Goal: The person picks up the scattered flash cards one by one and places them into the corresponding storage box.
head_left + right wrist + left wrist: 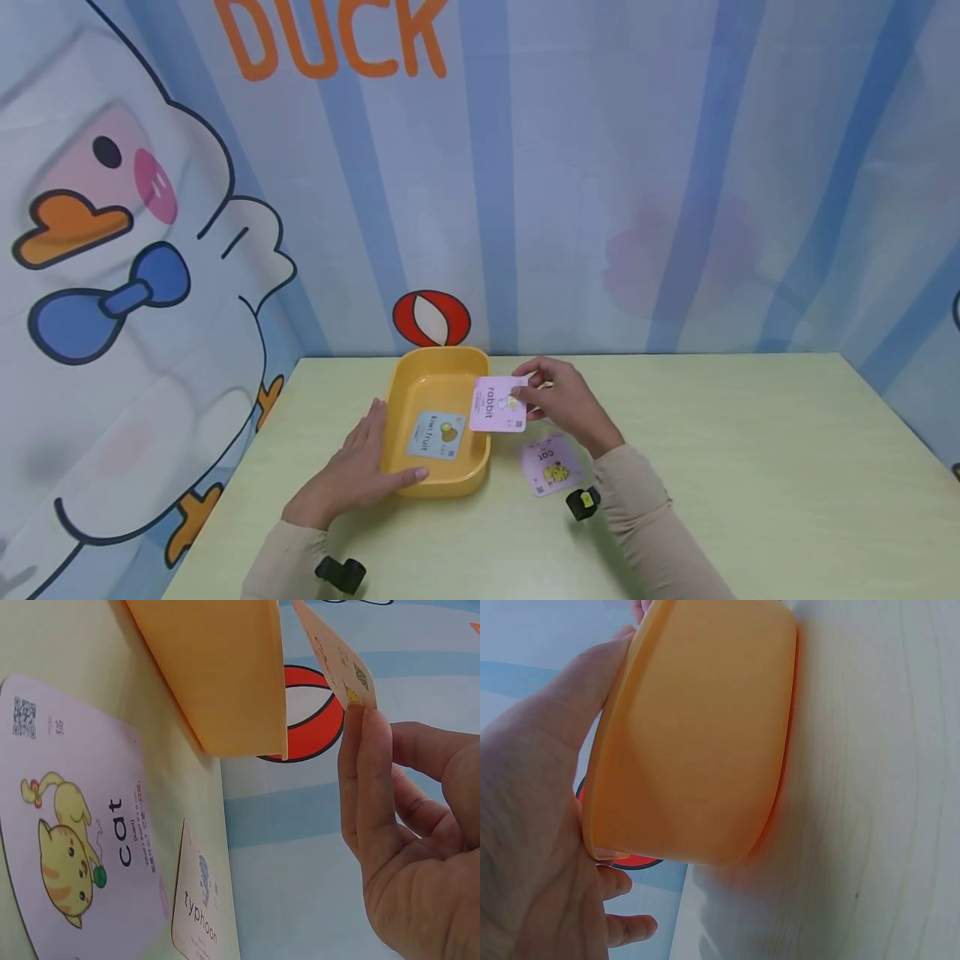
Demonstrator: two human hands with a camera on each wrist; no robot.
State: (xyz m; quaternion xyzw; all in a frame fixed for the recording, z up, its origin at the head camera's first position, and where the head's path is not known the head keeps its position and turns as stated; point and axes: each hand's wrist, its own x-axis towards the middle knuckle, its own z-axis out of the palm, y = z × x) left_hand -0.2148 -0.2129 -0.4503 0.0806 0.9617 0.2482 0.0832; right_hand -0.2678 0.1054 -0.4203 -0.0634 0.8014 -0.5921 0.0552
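Observation:
A yellow plastic bin [453,488] stands on the table with a blue kiwi fruit card [423,446] lying inside. Along its left side rests my left hand [348,479], fingers fairly straight and thumb reaching over the near rim. Over the bin's right rim, my right hand [562,400] pinches a pink rabbit card [489,412] between thumb and fingers; the right wrist view shows that card raised and tilted. Below the right hand, a pink cat card [542,458] lies on the table. A typhoon card [196,900] shows beyond it in the right wrist view only.
The pale wooden table [735,467] extends to the right of the bin. Behind it hangs a blue striped cloth [570,208] printed with a duck and a red ball. A black wrist device [341,575] sits under the left wrist, another [583,503] by the right.

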